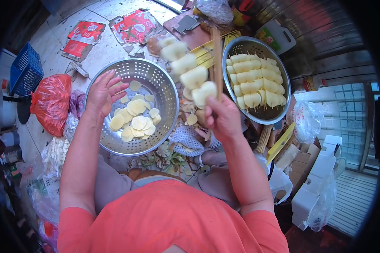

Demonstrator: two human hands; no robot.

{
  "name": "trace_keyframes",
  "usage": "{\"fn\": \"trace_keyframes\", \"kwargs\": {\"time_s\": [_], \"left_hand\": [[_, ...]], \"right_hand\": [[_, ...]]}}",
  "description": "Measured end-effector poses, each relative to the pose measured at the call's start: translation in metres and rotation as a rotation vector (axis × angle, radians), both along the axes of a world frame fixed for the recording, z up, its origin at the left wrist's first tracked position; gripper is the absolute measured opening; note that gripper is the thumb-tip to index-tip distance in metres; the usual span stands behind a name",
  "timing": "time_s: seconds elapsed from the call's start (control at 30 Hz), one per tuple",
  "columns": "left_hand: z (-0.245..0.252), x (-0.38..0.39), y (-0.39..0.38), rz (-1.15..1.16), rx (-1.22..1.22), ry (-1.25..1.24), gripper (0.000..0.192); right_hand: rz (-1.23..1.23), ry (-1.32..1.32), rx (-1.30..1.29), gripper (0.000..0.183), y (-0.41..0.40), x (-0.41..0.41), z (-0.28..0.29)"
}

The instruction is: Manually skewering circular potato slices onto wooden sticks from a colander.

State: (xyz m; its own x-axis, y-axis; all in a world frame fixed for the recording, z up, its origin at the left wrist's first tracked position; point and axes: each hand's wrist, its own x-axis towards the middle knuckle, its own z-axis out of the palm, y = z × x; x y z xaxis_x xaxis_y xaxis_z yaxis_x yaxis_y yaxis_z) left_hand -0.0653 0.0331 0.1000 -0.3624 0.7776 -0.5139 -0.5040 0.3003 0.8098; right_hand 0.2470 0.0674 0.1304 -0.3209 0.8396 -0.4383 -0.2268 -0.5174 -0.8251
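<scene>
My right hand (223, 117) grips skewers of pale potato slices (194, 77), blurred and slanting away to the upper left. Brown wooden sticks (217, 60) rise from the same hand, and where they end in the grip is hidden. My left hand (106, 90) is empty, fingers spread, over the left side of a perforated metal colander (169, 95). Loose round potato slices (139, 122) lie in a pile inside that colander. To the right, a second metal colander (256, 118) holds several rows of skewered slices (256, 77).
A red plastic bag (52, 104) and a blue basket (27, 68) are at the left. Flattened red cartons (134, 27) lie on the tiled floor beyond. White foam netting (186, 140) and vegetable scraps (161, 158) lie before me. White foam boxes (316, 180) stand at the right.
</scene>
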Motion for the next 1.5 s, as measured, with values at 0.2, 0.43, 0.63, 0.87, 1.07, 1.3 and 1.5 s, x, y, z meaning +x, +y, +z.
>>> {"fn": "trace_keyframes", "kwargs": {"time_s": [0.2, 0.43, 0.63, 0.87, 1.07, 1.3, 1.5], "left_hand": [[-0.004, 0.01, -0.007, -0.042, 0.02, 0.045, 0.05], [-0.013, -0.001, -0.005, -0.025, 0.025, 0.066, 0.048], [-0.032, -0.02, -0.015, 0.009, -0.096, 0.21, 0.049], [-0.08, -0.026, -0.006, -0.582, -0.182, 0.972, 0.037], [-0.11, 0.0, -0.027, -0.77, -0.293, 1.28, 0.034], [-0.115, 0.032, -0.022, -0.805, -0.22, 1.646, 0.026], [-0.11, 0.036, -0.012, -0.964, -0.21, 1.681, 0.021]], "right_hand": [[-0.476, -0.06, 0.086, 0.008, 0.037, 0.079, 0.0], [-0.692, -0.29, -0.035, 0.01, 0.052, 0.137, -0.025], [-0.761, -0.572, 0.0, 0.016, 0.045, 0.123, -0.023], [-0.73, -0.909, 0.319, 0.025, 0.029, 0.136, -0.01], [-0.033, -0.571, 0.253, 0.02, -0.018, 0.019, -0.014], [0.369, -0.421, 0.125, 0.017, -0.038, -0.038, -0.025], [0.394, -0.435, 0.153, 0.017, -0.029, -0.046, -0.02]]}}
